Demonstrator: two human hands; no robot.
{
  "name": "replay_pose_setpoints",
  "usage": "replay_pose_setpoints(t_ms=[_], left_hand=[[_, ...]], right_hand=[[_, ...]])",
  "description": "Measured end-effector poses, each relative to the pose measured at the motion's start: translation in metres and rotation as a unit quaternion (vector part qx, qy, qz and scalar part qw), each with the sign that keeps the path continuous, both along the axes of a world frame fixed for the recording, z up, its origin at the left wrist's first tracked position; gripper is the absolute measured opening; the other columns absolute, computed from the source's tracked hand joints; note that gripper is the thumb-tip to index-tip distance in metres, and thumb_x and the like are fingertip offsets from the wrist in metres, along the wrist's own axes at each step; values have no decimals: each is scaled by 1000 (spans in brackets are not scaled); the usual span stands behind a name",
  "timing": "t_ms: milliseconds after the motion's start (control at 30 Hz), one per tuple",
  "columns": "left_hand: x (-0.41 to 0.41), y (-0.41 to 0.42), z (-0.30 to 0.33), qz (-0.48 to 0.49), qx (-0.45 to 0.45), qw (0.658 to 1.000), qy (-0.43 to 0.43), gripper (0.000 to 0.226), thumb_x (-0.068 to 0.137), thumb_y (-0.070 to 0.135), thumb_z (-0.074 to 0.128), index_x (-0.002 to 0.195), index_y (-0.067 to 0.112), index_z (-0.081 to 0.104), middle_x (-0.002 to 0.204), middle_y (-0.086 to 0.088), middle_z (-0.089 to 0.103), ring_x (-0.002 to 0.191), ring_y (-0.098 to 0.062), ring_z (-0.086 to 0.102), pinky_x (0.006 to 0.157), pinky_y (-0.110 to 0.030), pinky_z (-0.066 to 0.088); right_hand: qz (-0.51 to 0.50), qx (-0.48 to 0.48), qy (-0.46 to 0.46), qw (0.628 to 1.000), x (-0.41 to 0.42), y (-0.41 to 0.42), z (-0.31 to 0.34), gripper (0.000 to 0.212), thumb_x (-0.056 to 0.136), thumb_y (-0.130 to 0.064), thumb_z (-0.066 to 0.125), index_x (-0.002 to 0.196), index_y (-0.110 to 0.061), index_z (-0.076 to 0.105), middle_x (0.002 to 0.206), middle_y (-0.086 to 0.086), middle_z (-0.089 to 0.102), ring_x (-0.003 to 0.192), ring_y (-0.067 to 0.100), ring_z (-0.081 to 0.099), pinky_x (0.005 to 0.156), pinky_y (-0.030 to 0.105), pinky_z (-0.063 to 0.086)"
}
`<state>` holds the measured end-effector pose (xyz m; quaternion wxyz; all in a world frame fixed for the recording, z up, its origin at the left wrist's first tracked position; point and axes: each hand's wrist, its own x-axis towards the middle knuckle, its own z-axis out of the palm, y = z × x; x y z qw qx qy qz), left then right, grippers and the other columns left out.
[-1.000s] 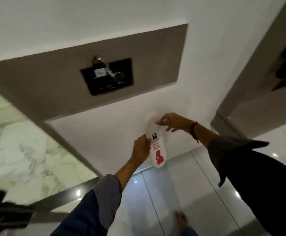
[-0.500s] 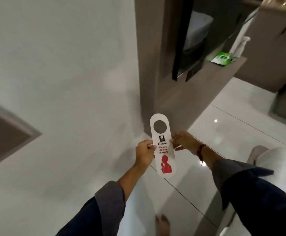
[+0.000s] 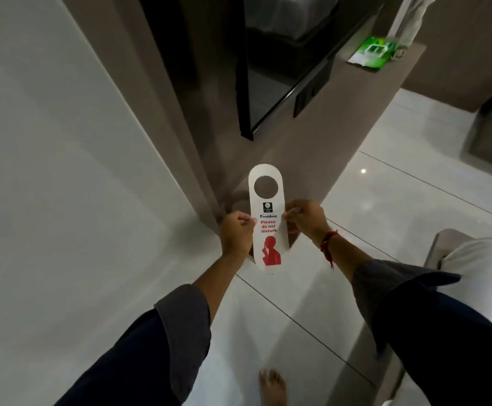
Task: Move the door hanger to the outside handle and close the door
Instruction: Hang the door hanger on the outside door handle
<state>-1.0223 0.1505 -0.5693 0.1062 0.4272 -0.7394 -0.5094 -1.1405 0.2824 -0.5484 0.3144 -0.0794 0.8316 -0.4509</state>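
A white door hanger (image 3: 268, 221) with a round hole at its top, red "Please do not disturb" lettering and a red figure is held upright in front of me. My left hand (image 3: 237, 234) pinches its left edge and my right hand (image 3: 304, 218) pinches its right edge, both at mid-height. The white door (image 3: 63, 171) fills the left side, seen at a steep angle. No door handle is in view.
A brown wall panel (image 3: 312, 142) stands behind the hanger, carrying a black-framed mirror (image 3: 268, 83). A green packet (image 3: 370, 54) lies on a ledge at upper right. Glossy white floor tiles (image 3: 400, 200) spread below. My bare foot (image 3: 272, 388) shows at the bottom, white bedding (image 3: 479, 265) at right.
The view swung from the door with its black lock plate toward the wall panel and the room. The hanger came away from the door and both hands now hold it by its edges.
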Motion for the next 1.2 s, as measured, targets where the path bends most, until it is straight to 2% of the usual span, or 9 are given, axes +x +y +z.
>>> replay_pose_setpoints(t_ms=[133, 367, 633, 733, 867, 933, 1033, 1133, 1200], left_hand=[[-18, -7, -14, 2, -19, 999, -37, 10, 94, 16, 70, 89, 8, 66, 113, -14, 76, 94, -33, 76, 64, -24, 58], [-26, -4, -27, -5, -55, 996, -75, 15, 91, 19, 74, 83, 14, 63, 108, -13, 77, 89, -34, 77, 77, -44, 65], [-18, -6, -24, -45, -60, 994, -77, 21, 98, 28, 65, 91, 8, 66, 107, -11, 76, 88, -29, 76, 81, -42, 65], [-6, -8, -18, -57, -81, 993, -71, 24, 101, 24, 60, 83, 8, 62, 96, -12, 74, 78, -24, 72, 80, -38, 65], [23, -9, -2, -62, -131, 987, -69, 31, 102, 22, 56, 75, 9, 61, 72, -8, 63, 66, -20, 60, 61, -30, 55], [45, -11, 10, -79, -158, 982, -67, 29, 102, 23, 53, 81, 8, 64, 79, -11, 66, 76, -26, 63, 64, -34, 53], [86, -19, 30, -112, -201, 970, -78, 18, 100, 20, 54, 105, 7, 66, 106, -14, 69, 103, -31, 60, 82, -41, 54], [152, -33, 52, -141, -246, 953, -110, 46, 93, 15, 61, 138, 7, 52, 138, -14, 58, 128, -31, 49, 104, -43, 49], [210, -47, 66, -116, -272, 947, -127, 60, 92, 16, 64, 147, 7, 43, 147, -13, 51, 133, -31, 47, 111, -42, 44]], right_hand=[[71, 45, 52, 995, -9, -13, -14, 27, 102, -1, 60, 128, -2, 70, 128, 17, 74, 112, 36, 75, 92, 51, 64], [107, 99, 73, 987, -14, -26, -26, 43, 97, -7, 70, 139, -12, 62, 128, 15, 75, 113, 33, 76, 98, 43, 61], [113, 111, 71, 985, -11, -27, -25, 50, 98, -11, 72, 145, -13, 55, 130, 15, 73, 113, 33, 76, 96, 42, 61], [128, 113, 51, 984, -4, -25, -16, 58, 99, -13, 70, 153, -12, 48, 131, 16, 73, 116, 33, 75, 101, 46, 59], [150, 104, 90, 979, 23, -27, 4, 56, 103, -16, 65, 156, -10, 47, 132, 17, 73, 118, 34, 74, 105, 45, 56], [180, 105, 137, 968, 44, -31, 16, 50, 105, -15, 61, 153, -6, 52, 137, 18, 70, 123, 32, 70, 111, 40, 51], [238, 122, 184, 946, 80, -44, 33, 44, 106, -16, 55, 148, -4, 57, 143, 17, 64, 130, 33, 63, 115, 41, 47], [319, 143, 223, 910, 137, -71, 49, 47, 109, -24, 49, 152, -6, 51, 149, 19, 58, 137, 38, 56, 118, 47, 42], [363, 150, 263, 881, 187, -92, 60, 55, 111, -35, 45, 159, -9, 42, 161, 17, 46, 148, 38, 44, 122, 49, 34]])
